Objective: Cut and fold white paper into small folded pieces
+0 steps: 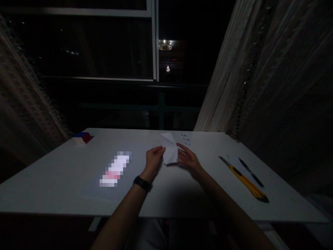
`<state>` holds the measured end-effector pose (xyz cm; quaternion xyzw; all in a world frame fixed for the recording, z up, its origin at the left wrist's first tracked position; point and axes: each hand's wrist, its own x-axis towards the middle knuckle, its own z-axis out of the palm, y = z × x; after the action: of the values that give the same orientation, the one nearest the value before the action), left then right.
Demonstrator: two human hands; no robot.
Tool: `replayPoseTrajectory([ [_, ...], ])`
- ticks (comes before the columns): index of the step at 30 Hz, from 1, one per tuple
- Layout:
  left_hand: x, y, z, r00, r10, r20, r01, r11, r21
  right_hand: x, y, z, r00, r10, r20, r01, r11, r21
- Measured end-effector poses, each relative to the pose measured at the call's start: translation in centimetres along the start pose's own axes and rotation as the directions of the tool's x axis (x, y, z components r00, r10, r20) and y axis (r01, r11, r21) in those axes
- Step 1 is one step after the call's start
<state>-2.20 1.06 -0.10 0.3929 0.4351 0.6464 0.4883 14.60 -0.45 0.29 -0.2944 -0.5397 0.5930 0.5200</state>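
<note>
A folded sheet of white paper point(170, 149) with visible creases is held up over the middle of the table. My left hand point(154, 158), with a dark band on its wrist, pinches the paper's left edge between thumb and fingers. On the opposite edge, my right hand point(188, 159) grips the paper, its index finger along the upper part and the other fingers partly behind it. Small dark marks point(185, 139) show on the tabletop just beyond the right hand.
The white table point(65, 194) bears a yellow utility knife point(246, 181) with its blade out, beside a dark pen point(251, 172). A bright pixelated rectangle point(116, 169) glows at left. A coloured cube point(82, 138) sits at the far left corner. Curtains point(223, 69) flank a dark window.
</note>
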Motion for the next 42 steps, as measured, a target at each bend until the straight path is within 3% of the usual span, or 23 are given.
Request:
replayPoseTrajectory([
  [3,0.0,0.0,0.0,0.995,0.097,0.016,-0.098,0.981,0.168,0.3,0.3,-0.4,0.992,0.064,-0.113,-0.06,0.997,0.044],
  [9,-0.9,0.1,0.3,0.97,0.164,0.179,-0.221,0.901,0.373,0.5,1.5,-0.4,0.981,0.177,-0.08,-0.175,0.984,0.026],
  [23,-2.3,0.3,0.7,0.907,0.334,0.258,-0.42,0.764,0.489,0.2,2.2,1.2,0.968,0.218,-0.121,-0.178,0.944,0.276],
  [34,-1.6,-0.5,0.5,0.916,0.335,0.22,-0.397,0.827,0.398,0.4,2.4,1.0,0.959,0.239,-0.155,-0.186,0.937,0.296],
  [42,-1.8,-0.5,0.6,0.892,0.37,0.258,-0.449,0.782,0.432,0.4,2.5,1.2,0.958,0.21,-0.194,-0.152,0.949,0.277],
])
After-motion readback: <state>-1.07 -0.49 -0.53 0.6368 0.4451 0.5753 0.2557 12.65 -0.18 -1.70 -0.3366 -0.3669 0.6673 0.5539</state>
